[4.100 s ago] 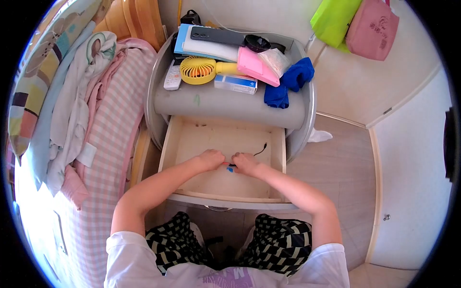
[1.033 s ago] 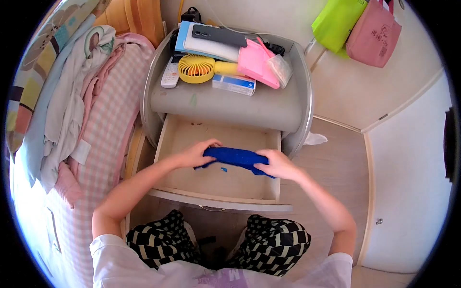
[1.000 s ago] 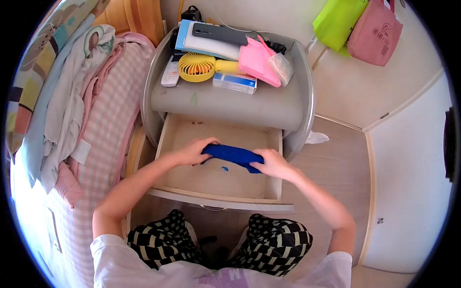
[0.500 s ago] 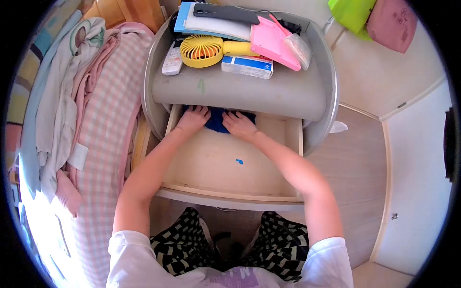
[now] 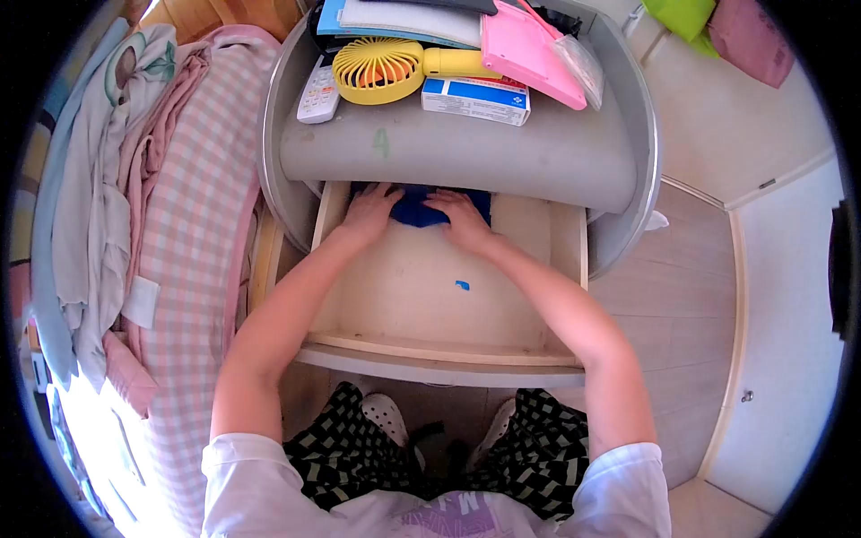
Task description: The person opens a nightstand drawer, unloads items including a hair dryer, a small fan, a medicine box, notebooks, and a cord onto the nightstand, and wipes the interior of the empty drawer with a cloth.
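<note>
A dark blue cloth [image 5: 418, 208] lies at the back of an open wooden drawer [image 5: 404, 345], partly under the cabinet's top. My left hand [image 5: 370, 212] rests on its left part, fingers spread and pointing to the back. On its right part lies my right hand [image 5: 460, 218], also with fingers apart. Neither hand is closed round the cloth. A small blue scrap [image 5: 463, 285] sits on the drawer's bottom, nearer to me than the cloth.
On the grey cabinet top [image 5: 502, 157] are a yellow fan [image 5: 378, 72], a white remote [image 5: 319, 92], a blue-and-white box [image 5: 475, 100] and a pink object [image 5: 533, 56]. A bed with a checked cover [image 5: 211, 170] stands at the left, a white door [image 5: 789, 314] at the right.
The view has shifted, so the cabinet top sits higher in it and the shoes show more. Both hands remain on the cloth, with little visible movement over it.
</note>
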{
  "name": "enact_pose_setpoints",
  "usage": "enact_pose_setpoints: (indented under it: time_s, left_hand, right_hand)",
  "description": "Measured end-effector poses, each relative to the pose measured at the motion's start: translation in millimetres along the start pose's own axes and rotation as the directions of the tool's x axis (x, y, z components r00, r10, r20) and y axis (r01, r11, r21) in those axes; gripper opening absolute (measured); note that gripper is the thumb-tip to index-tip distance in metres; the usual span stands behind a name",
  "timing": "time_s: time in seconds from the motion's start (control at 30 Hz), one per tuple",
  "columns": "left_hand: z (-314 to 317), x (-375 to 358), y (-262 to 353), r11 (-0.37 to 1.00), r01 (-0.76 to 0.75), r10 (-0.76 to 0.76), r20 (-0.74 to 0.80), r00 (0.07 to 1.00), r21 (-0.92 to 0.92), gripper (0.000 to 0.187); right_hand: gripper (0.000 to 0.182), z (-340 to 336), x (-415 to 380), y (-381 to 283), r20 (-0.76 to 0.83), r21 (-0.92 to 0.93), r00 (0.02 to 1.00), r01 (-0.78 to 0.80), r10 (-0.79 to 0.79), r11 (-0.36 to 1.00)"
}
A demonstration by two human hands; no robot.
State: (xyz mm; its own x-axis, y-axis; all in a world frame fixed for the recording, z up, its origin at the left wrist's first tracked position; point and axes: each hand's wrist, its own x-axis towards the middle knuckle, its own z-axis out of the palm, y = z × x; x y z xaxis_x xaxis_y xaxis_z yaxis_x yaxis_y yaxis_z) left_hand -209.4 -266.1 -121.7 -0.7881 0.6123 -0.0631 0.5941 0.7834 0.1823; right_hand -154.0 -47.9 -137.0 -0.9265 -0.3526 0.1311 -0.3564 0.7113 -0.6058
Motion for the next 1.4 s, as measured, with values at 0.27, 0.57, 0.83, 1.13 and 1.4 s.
enact_pose_setpoints:
  time_s: [0.27, 0.57, 0.83, 1.13, 1.4]
  left_hand:
    - [-1.6, -41.3, 13.9, 0.999, -0.04, 0.039, 0.102, 0.994, 0.005, 0.056]
    - [-10.1, -81.9, 37.1, 0.995, -0.086, 0.087, 0.032, 0.996, -0.056, 0.051]
    - [-31.1, -94.3, 59.2, 0.998, 0.002, 0.003, 0.085, 0.996, -0.06, 0.04]
    - [-19.0, -67.9, 44.5, 0.966, 0.042, 0.026, -0.257, 0.966, 0.256, 0.05]
    - [9.2, -66.8, 34.3, 0.975, 0.028, -0.004, -0.11, 0.994, 0.222, 0.046]
  right_hand:
    - [0.05, 9.5, -29.4, -1.1, 0.096, 0.151, 0.992, 0.067, -0.082, 0.986]
    - [0.048, 13.7, -66.7, -35.2, 0.08, 0.203, 0.991, 0.088, -0.106, 0.975]
    - [0.04, 9.4, -76.7, -59.1, 0.117, 0.163, 0.993, -0.003, -0.016, 0.987]
    - [0.049, -19.4, -37.1, -54.5, -0.13, -0.067, 0.987, 0.085, -0.093, 0.994]
    - [0.053, 24.5, -44.3, -41.1, -0.101, -0.05, 0.994, 0.041, -0.046, 0.998]
